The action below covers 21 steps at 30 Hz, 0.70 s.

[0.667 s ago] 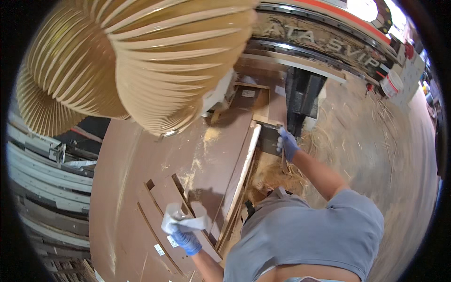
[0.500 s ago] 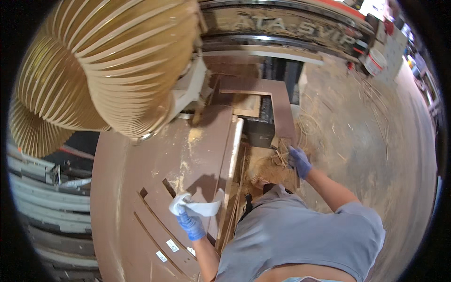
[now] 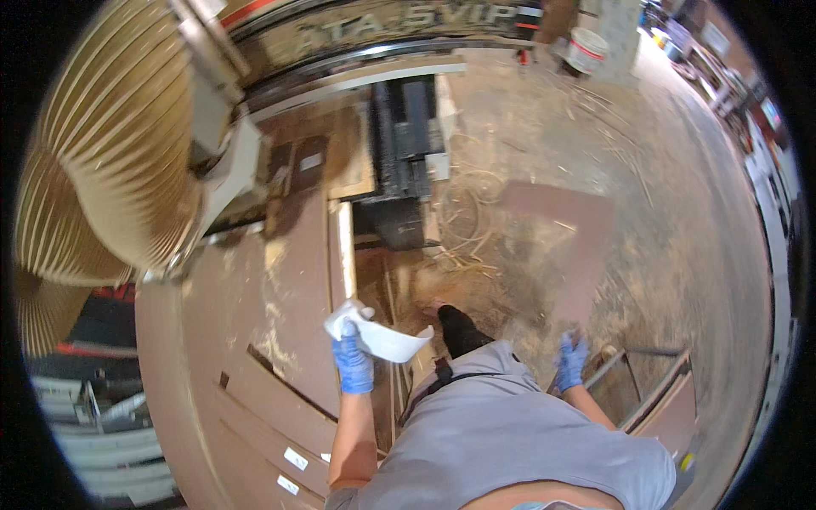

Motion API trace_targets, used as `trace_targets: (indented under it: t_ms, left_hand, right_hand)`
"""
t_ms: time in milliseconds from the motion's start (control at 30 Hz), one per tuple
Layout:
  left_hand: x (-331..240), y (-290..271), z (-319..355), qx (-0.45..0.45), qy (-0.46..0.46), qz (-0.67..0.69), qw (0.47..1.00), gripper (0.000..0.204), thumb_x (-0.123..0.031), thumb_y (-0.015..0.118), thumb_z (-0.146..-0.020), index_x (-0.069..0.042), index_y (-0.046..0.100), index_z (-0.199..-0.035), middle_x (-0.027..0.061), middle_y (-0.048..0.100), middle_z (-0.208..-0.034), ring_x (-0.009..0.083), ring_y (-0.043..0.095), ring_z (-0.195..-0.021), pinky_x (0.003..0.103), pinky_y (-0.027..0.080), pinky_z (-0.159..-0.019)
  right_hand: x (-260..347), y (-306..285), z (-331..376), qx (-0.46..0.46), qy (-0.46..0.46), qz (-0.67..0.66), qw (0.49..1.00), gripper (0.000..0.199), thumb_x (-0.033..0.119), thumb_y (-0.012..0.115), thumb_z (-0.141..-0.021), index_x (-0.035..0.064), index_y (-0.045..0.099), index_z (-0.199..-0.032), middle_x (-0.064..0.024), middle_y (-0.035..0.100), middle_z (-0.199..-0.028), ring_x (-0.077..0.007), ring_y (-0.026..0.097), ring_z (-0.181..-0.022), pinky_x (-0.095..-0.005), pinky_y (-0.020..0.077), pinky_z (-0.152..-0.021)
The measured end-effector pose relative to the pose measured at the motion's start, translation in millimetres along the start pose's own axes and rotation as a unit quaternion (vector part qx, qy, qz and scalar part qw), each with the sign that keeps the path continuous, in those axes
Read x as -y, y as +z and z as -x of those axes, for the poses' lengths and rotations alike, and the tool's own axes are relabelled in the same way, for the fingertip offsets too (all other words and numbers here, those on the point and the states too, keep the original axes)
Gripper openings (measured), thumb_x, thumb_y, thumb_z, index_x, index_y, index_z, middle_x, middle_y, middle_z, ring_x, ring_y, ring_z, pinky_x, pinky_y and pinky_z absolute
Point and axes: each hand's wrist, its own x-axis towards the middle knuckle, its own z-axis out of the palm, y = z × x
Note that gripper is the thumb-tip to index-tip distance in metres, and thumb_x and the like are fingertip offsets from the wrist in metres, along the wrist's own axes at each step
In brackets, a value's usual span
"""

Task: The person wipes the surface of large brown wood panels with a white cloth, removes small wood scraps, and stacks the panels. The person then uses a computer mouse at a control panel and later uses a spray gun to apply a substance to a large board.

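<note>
Left hand: my blue-gloved left hand (image 3: 352, 364) is raised over the edge of the brown wooden desk (image 3: 217, 340), its fingers (image 3: 347, 340) clenched on a crumpled white cloth (image 3: 378, 334).
White cloth: it sticks out to the right of my grip, one end bunched above the glove and the other hanging free over the gap beside the desk.
Right hand: my blue-gloved right hand (image 3: 572, 360) is down at my right side, touching the top of a brown wooden frame panel (image 3: 654, 399) that stands on the floor; I cannot tell whether its fingers are clenched around the edge or only resting on it.
Desk: cut brown panels with small white labels (image 3: 296, 459) lie on it near my left arm, with pale sawdust scattered across them.
Overhead: a large ribbed tan extraction hose (image 3: 110, 161) hangs at upper left.
Floor: a dusty concrete floor (image 3: 595, 170) littered with wood shavings; a white bucket (image 3: 586, 49) stands far off.
</note>
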Motion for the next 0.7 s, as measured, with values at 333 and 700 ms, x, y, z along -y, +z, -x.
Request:
trace_targets:
  t_ms: [333,700]
  left_hand:
    - [-24,-40,-2,-0.167,0.01,0.004,0.986,0.048,-0.044,0.059,-0.086,-0.003,0.052,-0.112,0.008,0.058,-0.101,0.0179,0.055,-0.095,0.032,0.045,-0.083]
    - [-3,-33,-2,-0.347,-0.002,0.05,0.936,0.063,-0.047,0.064,-0.079,-0.005,0.047,-0.124,0.0089,0.055,-0.109,0.0252,0.053,-0.104,0.041,0.046,-0.088]
  right_hand:
    - [226,216,-362,-0.056,-0.37,0.213,0.902,0.055,0.035,0.061,-0.083,0.0006,0.051,-0.125,-0.0194,0.055,-0.124,-0.0304,0.055,-0.11,-0.0385,0.0417,-0.093]
    - [288,660,-91,0.539,-0.485,0.35,0.593,0.057,0.045,0.056,-0.08,0.0125,0.053,-0.127,-0.0141,0.055,-0.125,-0.0321,0.055,-0.111,-0.038,0.0433,-0.094]
